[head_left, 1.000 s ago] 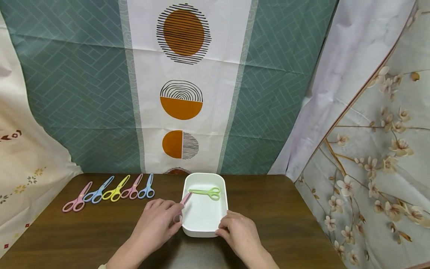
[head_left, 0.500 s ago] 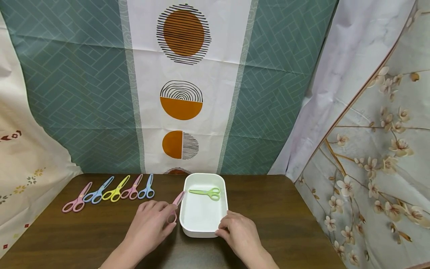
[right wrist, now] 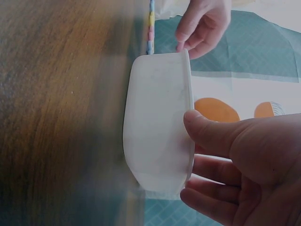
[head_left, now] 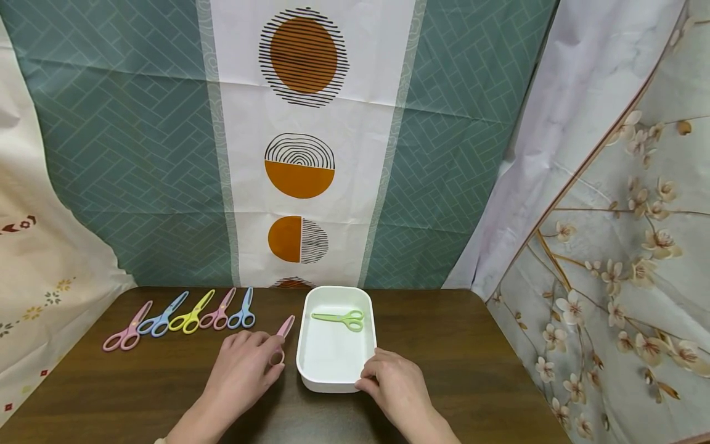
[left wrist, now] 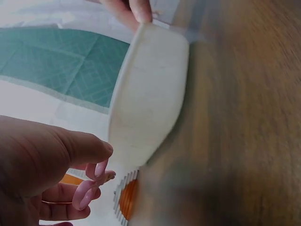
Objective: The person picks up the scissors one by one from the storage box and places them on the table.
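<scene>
My left hand pinches a pair of pink scissors by the handles, just left of a white rectangular container. Its blades point up and away in the head view; fingers cover part of the handles. In the left wrist view the pink handle loops show between thumb and fingers. Inside the container lies a pair of green scissors, blades to the left. At the container's near right corner my right hand grips the rim, thumb on the near side, as the right wrist view shows.
Several scissors lie in a row at the table's back left: pink, blue, yellow, then another pink and blue. A patterned cloth hangs behind the brown table.
My left hand has drawn the pink scissors leftward, from over the container's left rim to beside it. The right hand stays on the container, and the green scissors lie as before.
</scene>
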`<state>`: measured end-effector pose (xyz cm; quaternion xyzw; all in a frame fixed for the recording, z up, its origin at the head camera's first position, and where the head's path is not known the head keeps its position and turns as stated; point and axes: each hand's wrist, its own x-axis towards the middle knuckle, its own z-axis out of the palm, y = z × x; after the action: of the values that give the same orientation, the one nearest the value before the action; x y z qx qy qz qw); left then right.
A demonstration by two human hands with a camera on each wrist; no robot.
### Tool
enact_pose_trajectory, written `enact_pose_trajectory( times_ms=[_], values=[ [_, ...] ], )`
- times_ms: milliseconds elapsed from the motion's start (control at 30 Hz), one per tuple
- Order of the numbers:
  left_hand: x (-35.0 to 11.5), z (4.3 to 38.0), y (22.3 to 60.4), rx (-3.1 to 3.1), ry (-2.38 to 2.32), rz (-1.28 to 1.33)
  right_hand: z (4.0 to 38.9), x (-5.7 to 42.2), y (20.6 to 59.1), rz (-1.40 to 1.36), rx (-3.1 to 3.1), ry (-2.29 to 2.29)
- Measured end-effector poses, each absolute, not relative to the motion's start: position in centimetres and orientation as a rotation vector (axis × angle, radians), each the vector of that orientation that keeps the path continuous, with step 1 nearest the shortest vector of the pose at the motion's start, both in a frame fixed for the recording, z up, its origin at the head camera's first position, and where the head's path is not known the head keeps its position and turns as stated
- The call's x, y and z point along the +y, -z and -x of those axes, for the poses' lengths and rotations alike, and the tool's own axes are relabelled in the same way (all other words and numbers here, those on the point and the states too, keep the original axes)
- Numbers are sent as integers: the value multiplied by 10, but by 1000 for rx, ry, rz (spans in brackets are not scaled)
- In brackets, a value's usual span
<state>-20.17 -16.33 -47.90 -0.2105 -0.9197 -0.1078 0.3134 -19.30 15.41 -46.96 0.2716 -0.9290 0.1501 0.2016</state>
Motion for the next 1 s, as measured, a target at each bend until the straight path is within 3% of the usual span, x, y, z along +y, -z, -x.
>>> enact_pose_trajectory(
  times_ms=[1000],
  values=[
    [-167, 213, 511, -2712, 220, 427, 193, 155, 469, -758, -2598, -411]
  ],
)
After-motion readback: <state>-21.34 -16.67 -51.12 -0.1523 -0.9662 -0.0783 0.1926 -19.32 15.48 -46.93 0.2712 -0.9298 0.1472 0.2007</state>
